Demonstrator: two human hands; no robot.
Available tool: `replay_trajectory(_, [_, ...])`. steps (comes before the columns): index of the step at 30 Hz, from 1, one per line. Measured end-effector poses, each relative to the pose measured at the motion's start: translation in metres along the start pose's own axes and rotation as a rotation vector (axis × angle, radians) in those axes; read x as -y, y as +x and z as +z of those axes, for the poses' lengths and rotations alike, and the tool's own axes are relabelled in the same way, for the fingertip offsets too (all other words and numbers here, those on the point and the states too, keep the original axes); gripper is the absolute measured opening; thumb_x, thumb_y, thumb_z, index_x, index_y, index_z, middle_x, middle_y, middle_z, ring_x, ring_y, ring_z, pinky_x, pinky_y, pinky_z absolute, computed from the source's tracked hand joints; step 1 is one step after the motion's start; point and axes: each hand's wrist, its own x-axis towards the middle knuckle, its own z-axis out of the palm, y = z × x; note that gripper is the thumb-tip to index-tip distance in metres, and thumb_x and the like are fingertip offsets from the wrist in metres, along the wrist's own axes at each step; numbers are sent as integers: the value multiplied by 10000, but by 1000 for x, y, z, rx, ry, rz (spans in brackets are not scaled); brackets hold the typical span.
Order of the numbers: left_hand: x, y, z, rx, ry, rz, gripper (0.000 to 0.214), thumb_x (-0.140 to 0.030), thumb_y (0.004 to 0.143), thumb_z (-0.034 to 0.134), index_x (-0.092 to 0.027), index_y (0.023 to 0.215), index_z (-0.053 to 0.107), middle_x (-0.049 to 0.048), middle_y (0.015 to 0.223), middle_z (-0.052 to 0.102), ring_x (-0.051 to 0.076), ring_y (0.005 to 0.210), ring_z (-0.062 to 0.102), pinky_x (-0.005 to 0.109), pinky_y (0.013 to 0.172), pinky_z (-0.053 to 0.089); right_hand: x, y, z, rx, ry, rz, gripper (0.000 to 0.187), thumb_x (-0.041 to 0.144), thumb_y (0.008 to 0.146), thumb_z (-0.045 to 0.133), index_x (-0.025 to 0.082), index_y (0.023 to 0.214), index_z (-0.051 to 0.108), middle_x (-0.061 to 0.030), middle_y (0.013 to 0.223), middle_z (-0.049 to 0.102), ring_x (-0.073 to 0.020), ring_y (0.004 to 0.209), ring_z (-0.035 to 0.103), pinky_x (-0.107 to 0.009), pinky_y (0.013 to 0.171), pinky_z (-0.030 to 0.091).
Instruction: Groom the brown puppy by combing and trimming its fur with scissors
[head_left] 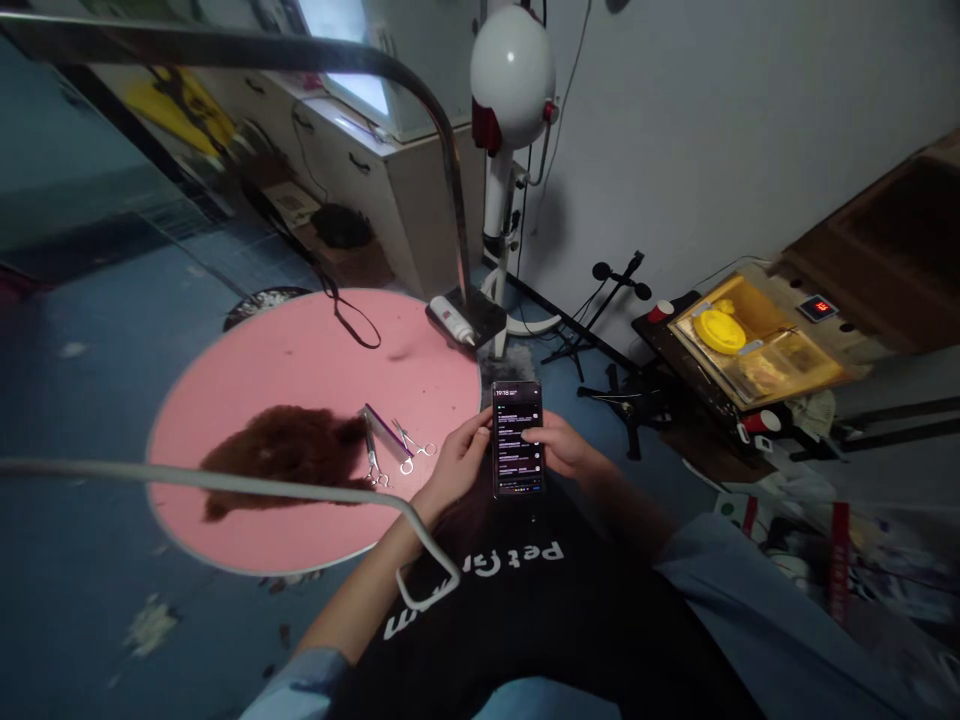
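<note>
Pink round table (300,360) fills the left side, with a heap of brown fur (281,450) lying on it. Scissors (373,462) and a purple comb (386,430) lie just right of the fur. Next, the left hand (454,465) curls around the left edge of a phone (516,438), which is held lit just off the table's right rim. The right hand (562,445) grips the phone's other edge, thumb resting on the screen. A yellow tray (757,345) sits far right.

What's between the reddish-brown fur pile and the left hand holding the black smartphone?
Head view: silver scissors, a purple comb and silver forceps on the round pink table, short of the left hand.
</note>
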Motion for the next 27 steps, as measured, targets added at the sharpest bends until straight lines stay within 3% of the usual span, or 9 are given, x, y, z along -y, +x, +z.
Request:
replay_trajectory(9, [2,-2,3,7,-12,-32,683,-652,871,495,-118,1277,629,139,1285,646,259,1165,618,416,1031,479,-2,-1,-1,-109,8,23,233,202,679,692,179,906,646,-44,887,735,-236,891,685,-414,871,514])
replay_trajectory(20, [2,-2,4,30,3,-7,627,-560,914,492,-89,1317,584,156,1325,615,256,1212,591,423,1060,459,-5,0,-7,-129,50,23,161,204,730,693,173,877,635,-41,810,726,-247,914,686,-427,862,526])
replay_trajectory(23, [3,-4,4,78,-37,-13,610,-514,921,506,-106,1374,527,156,1354,593,252,1210,589,419,1055,463,-4,1,-8,-157,49,35,141,223,755,686,175,875,630,-44,803,725,-248,916,690,-425,856,532])
replay_trajectory(27, [9,-10,2,202,-100,17,697,-413,897,578,-177,1507,338,149,1487,459,258,1293,522,432,1099,419,-2,1,-7,-158,75,56,138,311,826,616,179,861,630,-63,831,733,-258,930,690,-430,839,541])
